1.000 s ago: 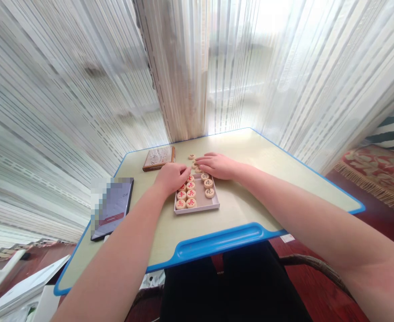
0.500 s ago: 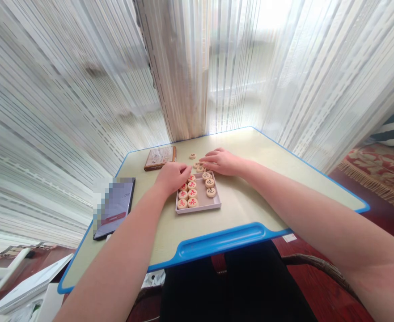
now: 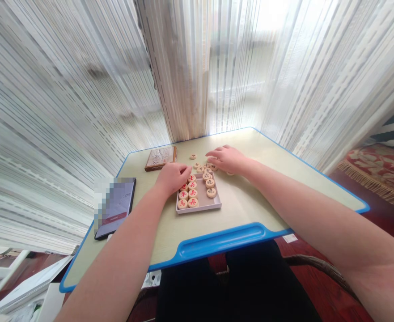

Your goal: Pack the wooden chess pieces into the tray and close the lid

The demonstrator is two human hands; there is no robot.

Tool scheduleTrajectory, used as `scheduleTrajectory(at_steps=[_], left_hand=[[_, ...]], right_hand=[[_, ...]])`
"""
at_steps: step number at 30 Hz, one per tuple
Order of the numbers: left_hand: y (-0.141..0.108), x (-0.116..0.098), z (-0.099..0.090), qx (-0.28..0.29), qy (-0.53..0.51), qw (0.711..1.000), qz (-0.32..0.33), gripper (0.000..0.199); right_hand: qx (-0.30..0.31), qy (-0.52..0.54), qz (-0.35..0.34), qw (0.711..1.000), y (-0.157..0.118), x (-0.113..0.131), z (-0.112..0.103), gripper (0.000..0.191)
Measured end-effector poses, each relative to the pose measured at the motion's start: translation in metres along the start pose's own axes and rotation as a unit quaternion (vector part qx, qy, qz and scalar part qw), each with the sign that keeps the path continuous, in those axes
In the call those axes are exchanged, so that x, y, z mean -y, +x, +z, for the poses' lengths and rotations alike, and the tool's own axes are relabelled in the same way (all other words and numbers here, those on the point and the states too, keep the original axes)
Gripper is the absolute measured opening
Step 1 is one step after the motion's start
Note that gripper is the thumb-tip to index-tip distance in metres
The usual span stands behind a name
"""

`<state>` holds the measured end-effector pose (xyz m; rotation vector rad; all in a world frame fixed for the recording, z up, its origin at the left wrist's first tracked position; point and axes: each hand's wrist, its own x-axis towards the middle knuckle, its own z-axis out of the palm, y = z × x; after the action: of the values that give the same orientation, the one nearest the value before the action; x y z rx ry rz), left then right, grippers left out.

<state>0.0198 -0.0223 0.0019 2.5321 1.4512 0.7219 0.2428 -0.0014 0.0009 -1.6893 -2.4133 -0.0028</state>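
Red-marked pieces (image 3: 192, 193) in away-pointing columns, left hand (image 3: 170, 179) curled, contents hidden, right hand (image 3: 228, 159) spread.

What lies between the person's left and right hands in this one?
The head view shows loose xiangqi pieces between the left hand and right hand, on the tabletop just beyond the open box.

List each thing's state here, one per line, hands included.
Tray: open, partly filled.
Red pieces: in tray, face up.
Black pieces: in tray, face up.
Loose pieces: scattered beyond the tray.
Brown box: lying flat.
Tablet: screen lit.
Curtain: drawn.
Left hand: curled, grip hidden.
Right hand: fingers spread by loose pieces.
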Motion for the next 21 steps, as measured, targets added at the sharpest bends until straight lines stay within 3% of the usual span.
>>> scheduleTrajectory(at_steps=[4, 13, 21], left_hand=[[0.000, -0.001, -0.001, 0.004, 0.005, 1.000, -0.002, 0.041], [0.000, -0.001, -0.001, 0.010, 0.013, 1.000, 0.001, 0.042], [0.000, -0.001, -0.001, 0.009, 0.022, 1.000, 0.008, 0.041]], right_hand=[[0.028, 0.016, -0.051, 0.998, 0.000, 0.000, 0.002, 0.043], [-0.047, -0.006, -0.001, 0.999, -0.001, 0.001, -0.001, 0.036], [-0.096, 0.093, 0.021, 0.991, -0.004, 0.012, -0.006, 0.033]])
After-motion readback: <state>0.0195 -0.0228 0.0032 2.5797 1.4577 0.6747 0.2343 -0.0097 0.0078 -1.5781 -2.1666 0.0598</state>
